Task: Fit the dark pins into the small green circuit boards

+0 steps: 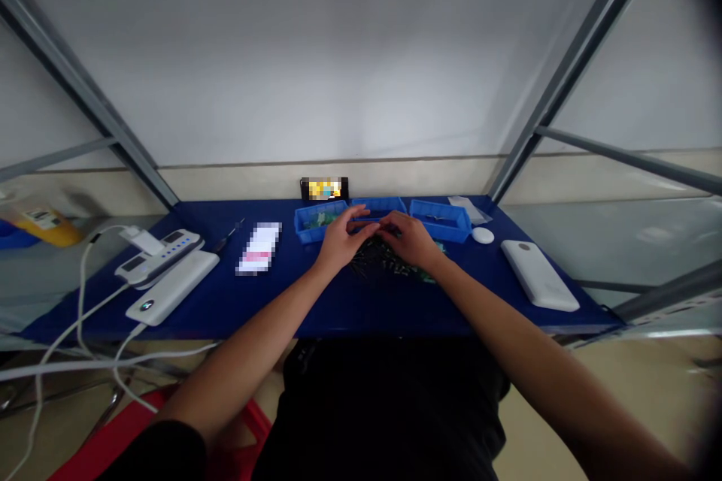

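Observation:
My left hand (pixel 342 238) and my right hand (pixel 407 237) meet over the middle of the blue table (pixel 361 308). Thumbs and fingertips come together above a pile of small dark parts (pixel 389 261). The fingers of both hands are bent inward, and whatever lies between the tips is too small to make out. Just behind the hands stand three blue trays: the left tray (pixel 307 234) holds greenish pieces, the middle tray (pixel 379 204) is partly hidden by my fingers, and the right tray (pixel 451 231) has a few thin items in it.
On the left lie a phone (pixel 259 249), a thin tool (pixel 229 236), a power strip (pixel 161 259) and a white power bank (pixel 172 289) with cables. Another phone (pixel 324 189) leans at the back. A round white case (pixel 483 235) and a white power bank (pixel 538 276) are at right.

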Demonstrator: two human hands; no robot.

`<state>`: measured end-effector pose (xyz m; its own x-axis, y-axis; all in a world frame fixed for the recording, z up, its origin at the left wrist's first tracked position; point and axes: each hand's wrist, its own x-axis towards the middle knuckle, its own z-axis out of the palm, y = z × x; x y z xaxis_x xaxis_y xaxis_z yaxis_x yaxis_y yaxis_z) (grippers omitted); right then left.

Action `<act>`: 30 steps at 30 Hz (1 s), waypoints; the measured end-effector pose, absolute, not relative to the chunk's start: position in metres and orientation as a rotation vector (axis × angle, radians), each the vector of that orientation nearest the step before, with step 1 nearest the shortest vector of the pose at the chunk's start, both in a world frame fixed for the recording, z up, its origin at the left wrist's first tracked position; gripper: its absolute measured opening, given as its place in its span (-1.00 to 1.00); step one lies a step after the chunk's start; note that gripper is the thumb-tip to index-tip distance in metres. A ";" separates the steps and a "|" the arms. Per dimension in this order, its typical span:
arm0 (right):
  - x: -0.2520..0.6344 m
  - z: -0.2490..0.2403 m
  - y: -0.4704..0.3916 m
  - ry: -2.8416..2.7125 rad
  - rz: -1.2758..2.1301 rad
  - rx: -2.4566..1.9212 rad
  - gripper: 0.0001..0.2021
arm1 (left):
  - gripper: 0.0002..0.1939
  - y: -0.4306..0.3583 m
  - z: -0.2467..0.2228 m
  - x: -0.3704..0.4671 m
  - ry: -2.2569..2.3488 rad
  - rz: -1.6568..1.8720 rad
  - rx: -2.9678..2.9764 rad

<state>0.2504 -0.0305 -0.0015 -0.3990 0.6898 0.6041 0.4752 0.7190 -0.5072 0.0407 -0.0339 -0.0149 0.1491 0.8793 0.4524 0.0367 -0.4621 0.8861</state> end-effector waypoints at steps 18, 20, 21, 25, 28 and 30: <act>0.244 0.000 -0.036 -1.992 0.301 -0.925 -0.92 | -0.78 -0.040 -0.012 0.041 0.997 1.383 1.991; 0.245 0.002 -0.036 -1.996 0.277 -0.914 -0.92 | -0.85 -0.035 -0.015 0.039 0.981 1.372 1.916; 0.246 0.003 -0.036 -1.988 0.262 -0.917 -0.91 | -0.86 -0.034 -0.016 0.038 0.988 1.359 1.886; 0.247 0.005 -0.037 -1.939 0.235 -0.904 -0.78 | -0.90 -0.031 -0.018 0.036 1.015 1.312 1.896; 0.248 0.005 -0.036 -1.960 0.223 -0.896 -0.77 | -0.91 -0.032 -0.016 0.037 1.020 1.312 1.924; 0.249 0.003 -0.034 -1.981 0.218 -0.909 -0.83 | -0.93 -0.033 -0.015 0.037 1.016 1.341 1.911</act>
